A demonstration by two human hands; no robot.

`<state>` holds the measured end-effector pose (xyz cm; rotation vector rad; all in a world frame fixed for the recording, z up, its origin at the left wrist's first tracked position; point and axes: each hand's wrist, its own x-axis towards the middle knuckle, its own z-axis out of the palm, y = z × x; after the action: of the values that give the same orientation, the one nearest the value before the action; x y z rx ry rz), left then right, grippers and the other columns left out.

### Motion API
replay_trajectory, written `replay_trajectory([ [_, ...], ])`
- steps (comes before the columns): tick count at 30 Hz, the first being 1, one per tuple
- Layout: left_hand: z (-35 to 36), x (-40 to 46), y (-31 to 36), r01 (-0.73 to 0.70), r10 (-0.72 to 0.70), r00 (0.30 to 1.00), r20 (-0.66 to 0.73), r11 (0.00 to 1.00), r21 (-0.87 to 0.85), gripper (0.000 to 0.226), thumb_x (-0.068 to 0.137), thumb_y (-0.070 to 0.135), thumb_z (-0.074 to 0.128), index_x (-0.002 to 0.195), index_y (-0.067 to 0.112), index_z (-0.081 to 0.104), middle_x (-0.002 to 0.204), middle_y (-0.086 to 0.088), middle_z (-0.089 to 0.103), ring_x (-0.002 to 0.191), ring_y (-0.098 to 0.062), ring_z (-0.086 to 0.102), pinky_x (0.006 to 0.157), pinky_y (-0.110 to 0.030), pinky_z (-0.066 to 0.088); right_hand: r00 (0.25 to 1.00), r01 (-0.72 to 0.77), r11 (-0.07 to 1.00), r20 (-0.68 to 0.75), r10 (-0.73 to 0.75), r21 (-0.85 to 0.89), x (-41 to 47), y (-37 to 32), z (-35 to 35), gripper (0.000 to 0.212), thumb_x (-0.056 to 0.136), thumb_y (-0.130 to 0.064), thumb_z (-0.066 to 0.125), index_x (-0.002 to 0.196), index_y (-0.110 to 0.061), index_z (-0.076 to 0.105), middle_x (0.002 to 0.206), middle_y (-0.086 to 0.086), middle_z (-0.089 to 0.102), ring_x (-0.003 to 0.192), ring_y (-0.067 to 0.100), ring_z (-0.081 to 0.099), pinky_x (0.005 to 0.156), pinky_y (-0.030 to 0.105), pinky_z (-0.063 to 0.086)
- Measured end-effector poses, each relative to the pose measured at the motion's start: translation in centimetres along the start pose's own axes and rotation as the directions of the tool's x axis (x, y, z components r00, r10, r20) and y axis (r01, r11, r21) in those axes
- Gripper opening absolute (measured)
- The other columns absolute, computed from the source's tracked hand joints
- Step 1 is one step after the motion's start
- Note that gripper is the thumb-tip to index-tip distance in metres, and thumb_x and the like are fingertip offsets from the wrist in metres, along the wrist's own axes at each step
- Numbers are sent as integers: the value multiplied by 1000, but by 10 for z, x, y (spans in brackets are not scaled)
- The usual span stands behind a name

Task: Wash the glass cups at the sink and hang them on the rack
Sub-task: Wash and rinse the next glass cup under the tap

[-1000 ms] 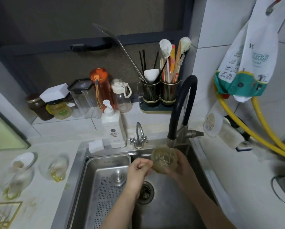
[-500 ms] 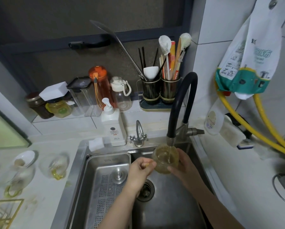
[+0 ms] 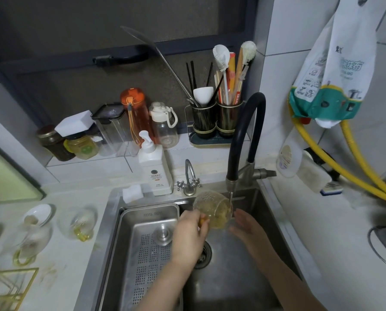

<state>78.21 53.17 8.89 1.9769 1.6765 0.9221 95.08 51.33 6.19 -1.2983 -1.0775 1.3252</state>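
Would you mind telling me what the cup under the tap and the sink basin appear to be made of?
The cup looks like clear, textured glass with an amber handle: the left hand and the basin show through it. The sink basin seems to be brushed stainless steel, grey with dull, streaky reflections.

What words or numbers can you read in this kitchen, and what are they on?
Hanging bag: big Chinese letters, blurred; under them maybe "MG", not sure.
Soap bottle: round logo and small print, too small to read.
Drain tray: stamped mark on its rim, too blurred.
Chopstick wrapper: print unreadable.
Round label by the wall: too blurred.
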Motion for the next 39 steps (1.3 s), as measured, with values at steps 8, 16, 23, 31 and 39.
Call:
replay_trajectory([
  [8,5,-4,-12,-242,238,970,47,964,109,15,88,24,61,78,12,61,80,1,60,79,-13,54,70,-22,43,1000,-1,1000,-3,1,-3,0,-13,-5,40,92,8,43,106,-27,57,97,-22,68,100,-6,62,77,3,46],
  [16,1,-1,-18,-420,419,907,37,907,32,24,89,28,57,75,9,61,78,-1,63,81,-8,50,89,-17,41,999,-12,999,-48,9,-46,7,-29,-11,14,89,-22,61,102,-20,67,102,-3,71,96,12,68,91,29,54],
  [23,-7,4,-22,-594,598,800,36,784,177,17,88,20,62,74,11,58,74,0,62,83,-12,54,98,-45,49,997,-26,999,-68,23,-46,5,-29,-8,20,84,-25,69,103,-19,65,101,-2,70,97,16,67,96,41,51],
  [31,-16,6,-20,-695,745,666,44,598,400,19,69,-2,77,80,9,67,79,-2,65,92,-13,50,110,-48,37,999,10,990,-31,-15,-143,5,-37,-10,27,86,-25,66,111,-18,60,106,-4,68,99,10,65,87,25,50],
  [39,-18,5,-22,-684,699,707,106,638,354,14,76,3,70,76,12,59,75,-1,61,85,-12,50,101,-46,48,1000,-8,987,-2,8,-158,6,-32,-11,28,86,-29,65,113,-22,61,110,-7,68,100,7,65,89,25,51],
])
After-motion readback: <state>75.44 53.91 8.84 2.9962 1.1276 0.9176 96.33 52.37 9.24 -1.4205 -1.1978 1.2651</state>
